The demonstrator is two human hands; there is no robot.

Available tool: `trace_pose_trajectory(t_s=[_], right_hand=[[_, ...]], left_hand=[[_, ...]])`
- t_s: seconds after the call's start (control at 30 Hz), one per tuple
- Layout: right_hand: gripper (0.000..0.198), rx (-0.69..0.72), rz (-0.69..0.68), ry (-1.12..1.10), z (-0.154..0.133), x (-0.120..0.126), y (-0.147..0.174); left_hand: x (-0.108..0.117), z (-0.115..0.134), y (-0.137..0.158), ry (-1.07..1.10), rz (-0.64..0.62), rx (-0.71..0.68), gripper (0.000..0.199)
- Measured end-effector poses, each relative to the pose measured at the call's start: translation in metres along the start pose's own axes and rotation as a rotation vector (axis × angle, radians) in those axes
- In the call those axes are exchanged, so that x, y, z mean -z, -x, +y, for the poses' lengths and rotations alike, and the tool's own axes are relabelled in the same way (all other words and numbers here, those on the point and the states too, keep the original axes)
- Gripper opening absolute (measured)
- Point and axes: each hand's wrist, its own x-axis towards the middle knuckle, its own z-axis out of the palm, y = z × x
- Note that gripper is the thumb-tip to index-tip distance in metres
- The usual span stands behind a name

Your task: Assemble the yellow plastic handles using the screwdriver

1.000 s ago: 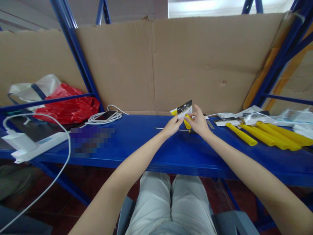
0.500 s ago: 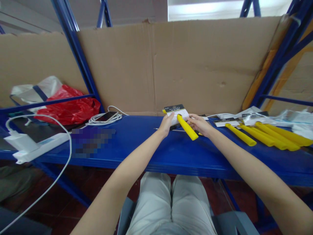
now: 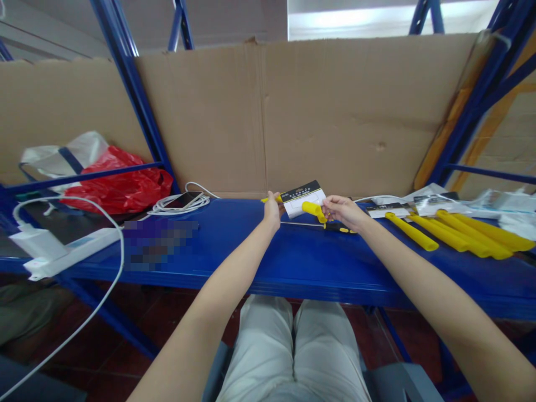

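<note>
A black-and-white header card (image 3: pixel 302 196) is held tilted above the blue tabletop, with a yellow plastic sleeve (image 3: pixel 313 210) across its lower edge. My left hand (image 3: pixel 273 212) is closed at the card's left end, where a yellow tip sticks out past the fingers. The fingers of my right hand (image 3: pixel 341 212) pinch at the right end of the sleeve; the exact grip is partly hidden. Beneath them on the tabletop lies a screwdriver (image 3: pixel 338 227) with a black-and-yellow handle, its thin shaft pointing left.
Several carded yellow sleeves (image 3: pixel 464 234) lie at the right beside clear plastic wrapping (image 3: pixel 508 201). On the left are a phone (image 3: pixel 184 200) with a coiled white cable, a white power strip (image 3: pixel 77 251) and a red plastic bag (image 3: pixel 121 178). Cardboard (image 3: pixel 335 111) stands behind the blue table (image 3: pixel 234 251).
My left hand has moved slightly left, and the card has turned. The sleeve, which pointed down towards me, now looks shortened and points right. More of the screwdriver shows.
</note>
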Motion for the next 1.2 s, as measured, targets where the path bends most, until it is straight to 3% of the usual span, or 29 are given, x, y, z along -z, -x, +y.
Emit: trace_pose_trajectory(t_s=[0.4, 0.63, 0.8, 0.9, 1.03, 1.2], right_hand=[[0.041, 0.063, -0.018, 0.027, 0.0, -0.003, -0.001], [0.044, 0.063, -0.041, 0.031, 0.0, -0.004, 0.0], [0.041, 0.061, -0.027, 0.052, -0.001, -0.002, 0.0], [0.042, 0.073, -0.012, 0.025, -0.005, 0.002, 0.001], [0.037, 0.097, 0.1, -0.043, -0.015, 0.013, 0.002], [0.027, 0.086, 0.357, -0.176, -0.02, 0.032, -0.003]], left_hand=[[0.0, -0.006, -0.007, -0.11, 0.025, -0.114, 0.029], [0.001, -0.007, -0.007, -0.076, 0.011, -0.126, 0.055], [0.001, -0.005, -0.005, -0.077, 0.017, -0.112, 0.061], [0.006, 0.001, -0.01, -0.057, 0.095, -0.089, 0.062], [0.021, 0.013, -0.023, -0.01, 0.203, -0.084, 0.058], [0.03, 0.019, -0.032, -0.064, 0.317, -0.064, 0.054]])
